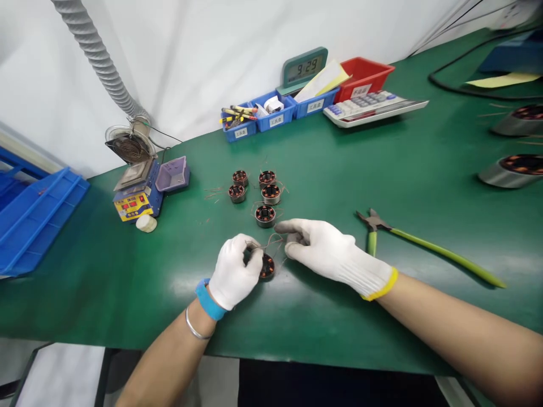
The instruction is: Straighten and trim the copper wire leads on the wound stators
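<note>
- Wound stator (268, 268): likely dense, rigid; best held around its outside.
- Wire leads (271, 236): probably springy, easily kinked.
- Left hand (237, 270) seemingly pinches leads; right hand (318, 247) has fingers parted.

Nearest ring (268, 267) partly hidden, blue tray (38, 229) cropped

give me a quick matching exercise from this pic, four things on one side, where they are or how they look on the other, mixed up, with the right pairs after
Things:
1. left hand
2. right hand
3. pliers
4. digital clock

Places and looks:
A. green-handled, lying on the table
B. white-gloved, with a yellow cuff edge
C. showing 9:29, behind the blue bins
D. partly covering a wound ring, with a blue band at the wrist

Right pairs: 1-D, 2-B, 3-A, 4-C
</note>
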A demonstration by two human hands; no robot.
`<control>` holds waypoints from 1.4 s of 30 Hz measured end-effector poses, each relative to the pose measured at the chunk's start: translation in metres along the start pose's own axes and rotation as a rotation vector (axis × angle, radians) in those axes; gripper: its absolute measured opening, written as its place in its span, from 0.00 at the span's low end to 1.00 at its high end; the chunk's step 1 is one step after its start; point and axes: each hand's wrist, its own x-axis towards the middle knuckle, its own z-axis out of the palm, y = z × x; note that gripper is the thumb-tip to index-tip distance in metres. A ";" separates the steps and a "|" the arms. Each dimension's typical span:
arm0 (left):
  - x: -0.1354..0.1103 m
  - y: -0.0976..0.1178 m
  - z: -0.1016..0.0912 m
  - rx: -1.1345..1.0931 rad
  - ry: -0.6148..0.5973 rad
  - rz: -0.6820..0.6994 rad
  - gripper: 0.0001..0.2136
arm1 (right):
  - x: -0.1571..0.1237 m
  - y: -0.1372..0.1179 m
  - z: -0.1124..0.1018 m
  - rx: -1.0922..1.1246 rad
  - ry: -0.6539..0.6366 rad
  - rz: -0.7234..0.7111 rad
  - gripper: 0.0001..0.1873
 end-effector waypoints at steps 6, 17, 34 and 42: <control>0.006 -0.002 0.000 0.036 -0.115 0.022 0.04 | -0.006 0.007 0.006 -0.173 0.171 -0.254 0.25; 0.000 -0.013 0.004 -0.031 -0.097 0.054 0.05 | 0.007 -0.001 -0.005 -0.358 -0.052 0.009 0.13; 0.003 0.022 -0.009 -0.134 -0.387 -0.369 0.47 | 0.005 0.005 -0.019 -0.132 -0.312 -0.144 0.13; -0.001 0.011 -0.006 -0.205 -0.482 -0.194 0.55 | 0.028 0.006 -0.019 -0.285 -0.116 -0.037 0.13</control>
